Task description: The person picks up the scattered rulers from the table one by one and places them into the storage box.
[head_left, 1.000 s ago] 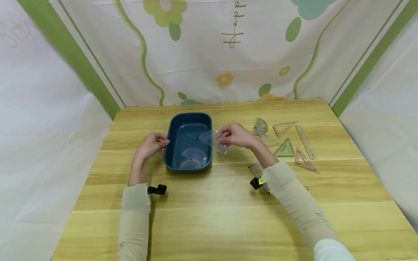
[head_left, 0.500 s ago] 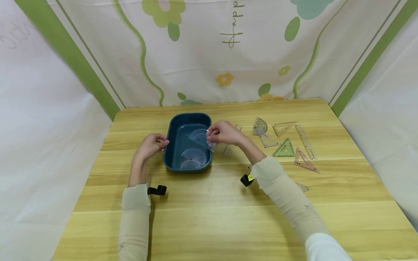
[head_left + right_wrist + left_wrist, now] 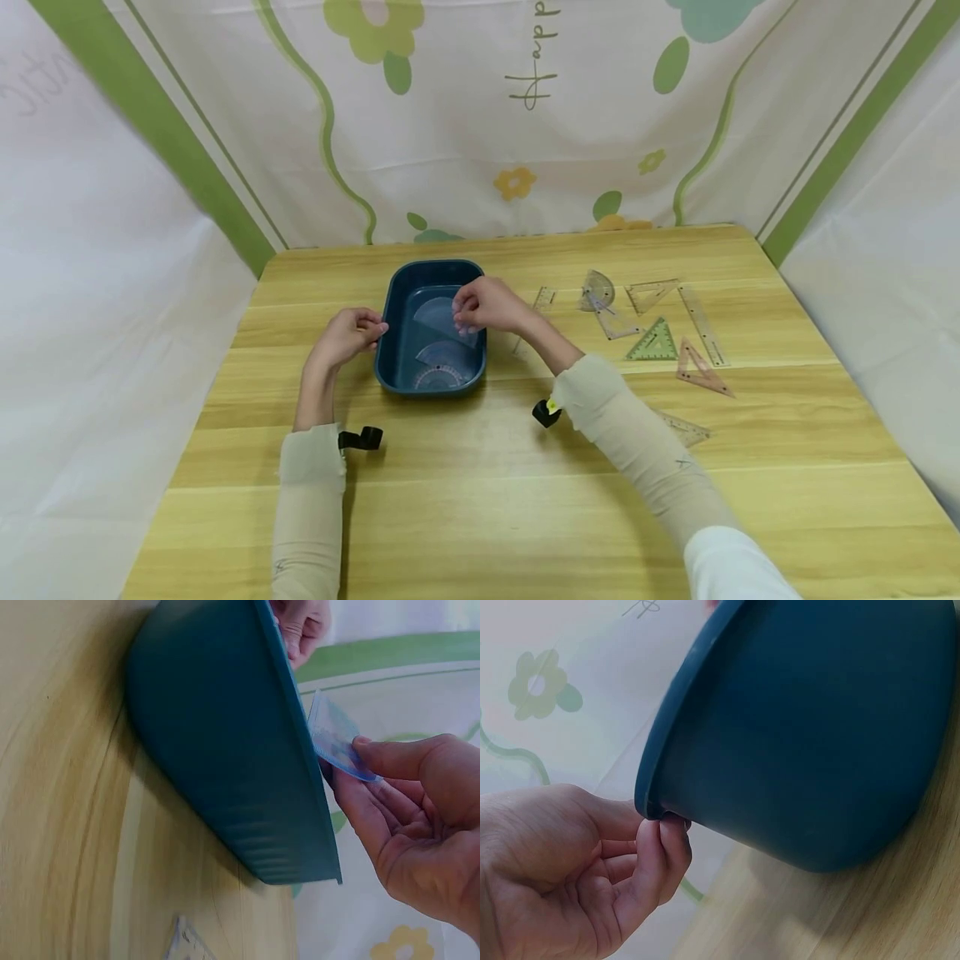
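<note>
My left hand (image 3: 348, 337) pinches the left rim of a dark blue plastic basin (image 3: 384, 367); in the left wrist view the thumb lies at the rim and curled fingers (image 3: 664, 851) sit beneath it. My right hand (image 3: 487, 307) is over the basin's right side, pinching a clear protractor (image 3: 431, 314) between thumb and fingers. The right wrist view shows this protractor (image 3: 334, 742) tilted, partly behind the basin's rim. Inside the basin, toward its near end, lies another clear protractor (image 3: 442, 354) with a printed scale.
Right of the basin lie a grey protractor (image 3: 598, 285), a green set square (image 3: 654, 343), an orange set square (image 3: 701, 371) and a clear ruler (image 3: 702, 325). Another clear scale (image 3: 545, 297) lies partly behind my right forearm. A set square (image 3: 686, 431) shows beside the right sleeve.
My right hand has moved left with the clear protractor, from beside the basin's right rim to over its inside. The left hand has stayed on the left rim.
</note>
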Demonstrator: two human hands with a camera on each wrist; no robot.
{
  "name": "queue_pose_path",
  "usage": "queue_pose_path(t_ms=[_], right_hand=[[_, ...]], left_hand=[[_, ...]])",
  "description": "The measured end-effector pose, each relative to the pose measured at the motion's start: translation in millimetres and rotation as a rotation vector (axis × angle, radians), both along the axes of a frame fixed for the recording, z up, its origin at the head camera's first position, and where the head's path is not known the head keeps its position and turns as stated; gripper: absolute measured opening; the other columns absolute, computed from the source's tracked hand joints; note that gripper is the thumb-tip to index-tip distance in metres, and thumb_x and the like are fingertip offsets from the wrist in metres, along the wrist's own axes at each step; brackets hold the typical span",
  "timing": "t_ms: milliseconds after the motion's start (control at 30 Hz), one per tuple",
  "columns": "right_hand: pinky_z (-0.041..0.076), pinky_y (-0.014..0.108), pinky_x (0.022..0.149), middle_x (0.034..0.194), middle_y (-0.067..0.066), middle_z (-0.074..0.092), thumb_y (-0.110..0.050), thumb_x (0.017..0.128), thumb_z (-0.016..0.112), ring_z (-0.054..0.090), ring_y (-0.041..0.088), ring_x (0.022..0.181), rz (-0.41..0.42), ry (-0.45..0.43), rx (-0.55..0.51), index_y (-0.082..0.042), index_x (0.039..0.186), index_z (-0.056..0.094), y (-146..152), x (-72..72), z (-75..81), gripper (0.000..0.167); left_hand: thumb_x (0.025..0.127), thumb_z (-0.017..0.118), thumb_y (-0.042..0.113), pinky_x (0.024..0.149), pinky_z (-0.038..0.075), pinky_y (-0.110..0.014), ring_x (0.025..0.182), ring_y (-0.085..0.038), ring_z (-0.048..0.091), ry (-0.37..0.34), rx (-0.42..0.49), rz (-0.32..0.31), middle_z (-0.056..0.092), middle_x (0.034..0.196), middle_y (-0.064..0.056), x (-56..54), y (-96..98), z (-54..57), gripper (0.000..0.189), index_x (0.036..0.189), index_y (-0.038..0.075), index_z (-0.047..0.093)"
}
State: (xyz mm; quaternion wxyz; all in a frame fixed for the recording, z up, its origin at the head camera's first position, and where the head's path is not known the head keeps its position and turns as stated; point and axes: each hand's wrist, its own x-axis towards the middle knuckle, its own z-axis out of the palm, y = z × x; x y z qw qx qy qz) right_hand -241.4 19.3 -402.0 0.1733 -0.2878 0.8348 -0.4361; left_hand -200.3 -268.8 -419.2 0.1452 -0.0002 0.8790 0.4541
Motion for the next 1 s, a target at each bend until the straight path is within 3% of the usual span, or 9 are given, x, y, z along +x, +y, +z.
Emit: queue_pose_path(t_ms=[200, 433, 567, 1000], right_hand=[[0.058, 0.024, 0.066, 0.089, 0.009, 0.076, -0.010, 0.095, 0.067, 0.071, 0.014, 0.073, 0.003, 0.082, 0.093, -0.003, 0.101, 0.071, -10.5, 2.1, -0.9, 0.009], [0.056, 0.027, 0.075, 0.093, 0.006, 0.075, -0.012, 0.092, 0.071, 0.069, 0.015, 0.082, 0.022, 0.211, 0.186, -0.007, 0.097, 0.073, -20.4, 5.3, -2.7, 0.008], [0.056, 0.028, 0.078, 0.094, 0.005, 0.075, -0.015, 0.092, 0.072, 0.070, 0.015, 0.086, 0.016, 0.239, 0.233, -0.008, 0.098, 0.073, -24.0, 7.7, -5.1, 0.009], [0.056, 0.033, 0.086, 0.106, 0.011, 0.072, -0.007, 0.095, 0.066, 0.069, 0.022, 0.098, -0.048, 0.229, 0.137, -0.001, 0.112, 0.070, 2.2, 9.4, -0.1, 0.018]], left_hand=[[0.104, 0.053, 0.014, 0.082, 0.059, -0.034, 0.080, -0.013, 0.059, -0.001, -0.001, -0.004, 0.058, 0.109, -0.019, 0.2, 0.5, 1.0, 0.030, 0.123, -0.009, 0.055], [0.104, 0.053, 0.013, 0.082, 0.059, -0.035, 0.080, -0.013, 0.059, 0.006, -0.009, -0.009, 0.058, 0.109, -0.020, 1.4, 0.4, 1.5, 0.030, 0.124, -0.009, 0.055], [0.104, 0.053, 0.014, 0.083, 0.059, -0.036, 0.081, -0.013, 0.060, 0.003, -0.013, -0.010, 0.059, 0.111, -0.020, 2.0, 0.8, 0.0, 0.031, 0.125, -0.009, 0.055], [0.104, 0.053, 0.015, 0.083, 0.059, -0.036, 0.082, -0.015, 0.060, 0.014, -0.029, -0.019, 0.058, 0.110, -0.021, 0.3, 0.4, -0.2, 0.030, 0.123, -0.009, 0.055]])
